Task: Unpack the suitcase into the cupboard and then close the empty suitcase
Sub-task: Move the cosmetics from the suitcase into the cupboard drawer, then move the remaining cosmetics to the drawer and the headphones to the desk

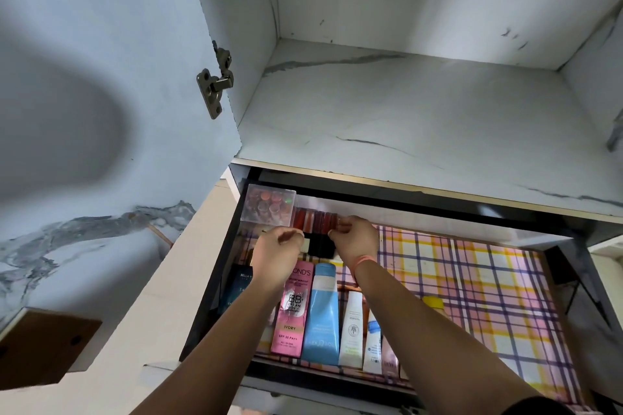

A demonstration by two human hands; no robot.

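Note:
An open cupboard drawer [553, 266] lined with pink-and-yellow checked paper lies below a bare marble-look shelf [421, 118]. At the drawer's back left stands a row of red lip-colour tubes [312, 221] beside a clear box of small round pots [269, 207]. My left hand [276, 253] has curled fingers at the row's left end, over black caps. My right hand [355, 239], with a pink wristband, pinches the row's right end. In front lie a pink BB cream tube [291, 317], a blue tube [322, 317] and white tubes [352, 330]. No suitcase is in view.
The cupboard door [101, 94] stands open on the left, its metal hinge [215, 82] showing. A dark blue box [237, 286] lies at the drawer's left edge under my left forearm. The drawer's right half shows only the checked liner [488, 290].

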